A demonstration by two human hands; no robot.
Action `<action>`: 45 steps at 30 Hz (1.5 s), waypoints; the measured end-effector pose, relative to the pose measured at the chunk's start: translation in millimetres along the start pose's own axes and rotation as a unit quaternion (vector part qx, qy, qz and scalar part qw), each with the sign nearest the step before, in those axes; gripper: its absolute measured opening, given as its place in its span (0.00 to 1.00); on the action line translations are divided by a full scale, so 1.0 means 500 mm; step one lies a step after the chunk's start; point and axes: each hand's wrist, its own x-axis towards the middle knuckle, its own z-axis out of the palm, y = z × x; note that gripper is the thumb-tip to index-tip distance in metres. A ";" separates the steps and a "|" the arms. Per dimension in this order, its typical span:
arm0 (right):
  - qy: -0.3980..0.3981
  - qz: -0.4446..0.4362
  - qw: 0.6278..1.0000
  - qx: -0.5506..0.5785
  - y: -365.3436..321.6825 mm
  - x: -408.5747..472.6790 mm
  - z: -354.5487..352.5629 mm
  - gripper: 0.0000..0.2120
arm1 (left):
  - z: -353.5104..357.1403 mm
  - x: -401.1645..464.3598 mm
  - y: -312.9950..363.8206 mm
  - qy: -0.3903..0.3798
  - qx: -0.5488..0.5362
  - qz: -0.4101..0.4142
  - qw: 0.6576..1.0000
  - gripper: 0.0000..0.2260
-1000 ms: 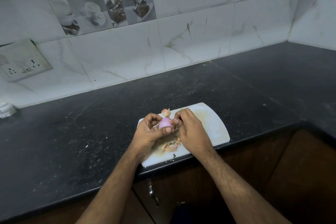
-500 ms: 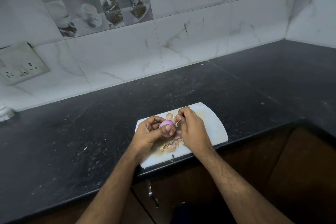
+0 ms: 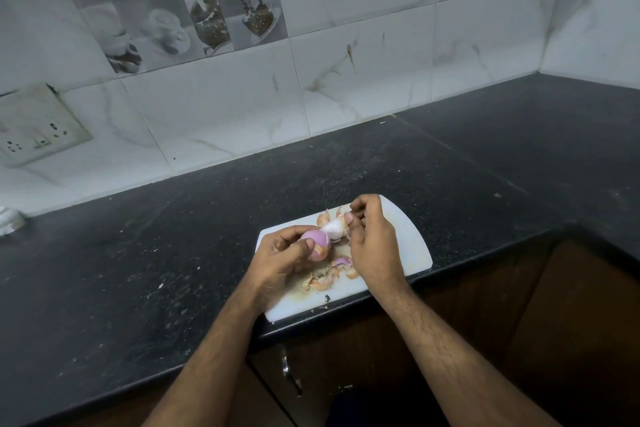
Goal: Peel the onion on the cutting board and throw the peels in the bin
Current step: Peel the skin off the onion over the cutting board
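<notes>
Fingers of the left hand [image 3: 280, 258] curl around the purple onion [image 3: 316, 243] above the white cutting board [image 3: 412, 246]; the right hand [image 3: 370, 239] pinches a peel strip [image 3: 334, 228]. Loose peels [image 3: 323, 279] lie on the board.

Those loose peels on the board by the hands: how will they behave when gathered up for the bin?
The loose peels look thin, curled and papery, so probably very light and floppy. They lie scattered in bits on the cutting board, so some would likely slip or crumble from a pinch; scooping seems safer.

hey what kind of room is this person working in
Most likely a home kitchen: a dark stone countertop against a tiled wall, and a white cutting board with an onion being peeled.
</notes>
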 end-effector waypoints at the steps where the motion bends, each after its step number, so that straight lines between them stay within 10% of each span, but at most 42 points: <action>1: 0.012 0.000 1.000 0.009 0.000 -0.001 0.000 0.06 | -0.002 0.001 -0.001 0.000 -0.013 -0.008 1.000 0.14; 7: 0.066 -0.013 0.998 0.000 0.015 0.003 0.000 0.08 | -0.003 0.001 0.002 0.006 -0.040 -0.020 0.999 0.15; 19: -0.143 -0.092 0.985 -0.036 -0.009 -0.012 0.003 0.25 | 0.005 0.000 0.006 0.009 -0.039 0.025 0.999 0.17; 26: -0.114 -0.109 0.987 -0.018 0.006 -0.004 0.012 0.07 | 0.004 0.001 0.005 -0.014 -0.052 0.014 0.998 0.19; 45: -0.036 0.018 0.982 -0.186 0.008 0.003 0.029 0.05 | 0.003 -0.003 0.013 0.011 -0.030 0.001 0.999 0.21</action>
